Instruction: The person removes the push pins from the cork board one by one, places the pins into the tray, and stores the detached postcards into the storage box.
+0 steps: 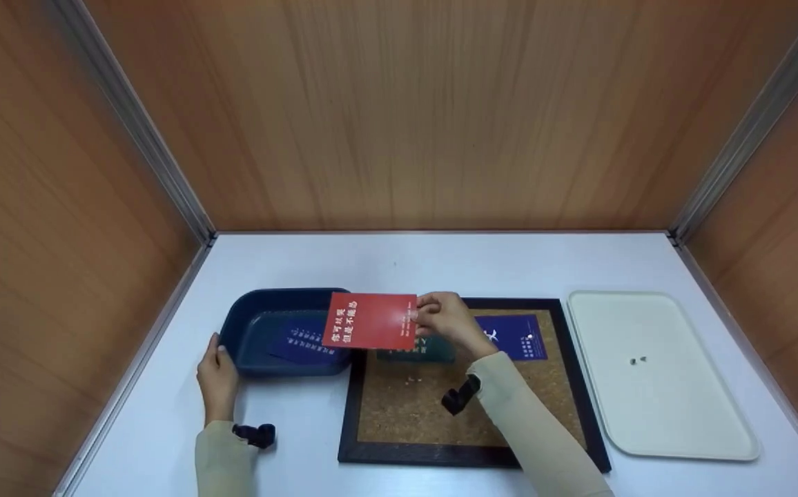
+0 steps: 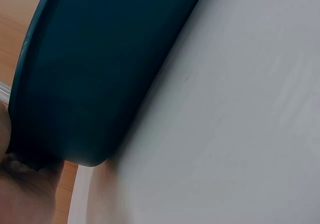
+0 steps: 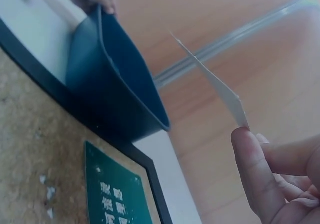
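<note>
Pinching a flat red paper card by its edge in the right hand, up between both hands, and gripping a dark blue plastic tub with the left hand.

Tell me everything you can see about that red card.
The red card is a thin, stiff-looking rectangle, apparently paper or cardstock. White writing marks its red face, larger at the left end; its back looks pale. The right hand pinches its right edge in midair; from the head view it overlaps the corkboard and dark blue bin.
</note>
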`<control>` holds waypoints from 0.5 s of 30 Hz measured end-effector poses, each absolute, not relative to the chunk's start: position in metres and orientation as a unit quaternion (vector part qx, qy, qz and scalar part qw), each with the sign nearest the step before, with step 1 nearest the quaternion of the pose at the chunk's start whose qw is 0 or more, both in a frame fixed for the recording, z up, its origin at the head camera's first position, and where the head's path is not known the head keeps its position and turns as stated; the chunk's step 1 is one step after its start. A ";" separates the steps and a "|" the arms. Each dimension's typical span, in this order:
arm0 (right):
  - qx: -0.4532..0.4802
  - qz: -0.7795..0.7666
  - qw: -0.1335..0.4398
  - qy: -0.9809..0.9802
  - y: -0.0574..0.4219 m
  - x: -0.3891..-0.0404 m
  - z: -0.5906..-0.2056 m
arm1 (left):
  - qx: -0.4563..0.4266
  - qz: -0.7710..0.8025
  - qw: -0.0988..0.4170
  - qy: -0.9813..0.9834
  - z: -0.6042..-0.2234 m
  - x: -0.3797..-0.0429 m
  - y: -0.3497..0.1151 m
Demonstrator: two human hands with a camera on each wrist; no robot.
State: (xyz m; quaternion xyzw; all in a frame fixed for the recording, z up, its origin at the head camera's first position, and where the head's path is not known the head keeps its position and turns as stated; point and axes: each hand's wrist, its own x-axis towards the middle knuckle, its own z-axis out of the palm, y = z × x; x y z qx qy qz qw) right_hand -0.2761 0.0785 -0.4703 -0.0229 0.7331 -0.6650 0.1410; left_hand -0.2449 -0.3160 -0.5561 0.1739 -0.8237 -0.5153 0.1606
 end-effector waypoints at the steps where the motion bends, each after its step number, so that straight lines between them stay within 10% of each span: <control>1: -0.019 -0.664 0.141 0.734 0.076 -0.278 -0.470 | 0.175 -0.516 0.160 -0.823 -0.556 -0.245 -0.316; 15: -0.041 -0.653 0.139 0.743 0.050 -0.287 -0.464 | 0.179 -0.515 0.155 -0.824 -0.555 -0.245 -0.314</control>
